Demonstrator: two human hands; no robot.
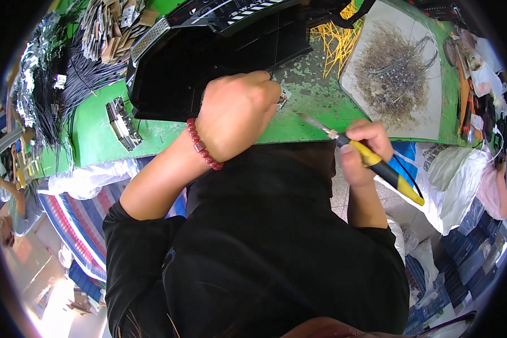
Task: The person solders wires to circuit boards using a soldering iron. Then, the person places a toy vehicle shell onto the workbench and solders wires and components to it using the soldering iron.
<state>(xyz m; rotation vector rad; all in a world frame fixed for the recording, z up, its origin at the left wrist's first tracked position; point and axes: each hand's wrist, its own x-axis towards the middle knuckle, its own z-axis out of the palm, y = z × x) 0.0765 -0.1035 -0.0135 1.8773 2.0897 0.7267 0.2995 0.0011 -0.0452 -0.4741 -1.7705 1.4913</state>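
A small flat part (283, 99) peeks out from under the fingertips of the left hand (236, 115), pinned at the near edge of the green bench (90, 135), just in front of a large black housing (208, 62). That hand is clenched over it, knuckles up, with a red bead bracelet (204, 146) at the wrist. To the right, the right hand (366, 149) grips a soldering iron (372, 160) with a yellow-and-black handle, its metal tip aimed left toward the part but apart from it (a short gap shows between tip and piece). Judging from that gap, the joint is not yet being touched; whether any of it is already made cannot be told, since the fingers hide most of the piece.

Farther right lies a pale board (428, 112) covered with a heap of fine wire scraps, with yellow wires (335, 45) beside it. On the left of the bench sit a small metal bracket (123, 124) and bundles of black cables (67, 84).
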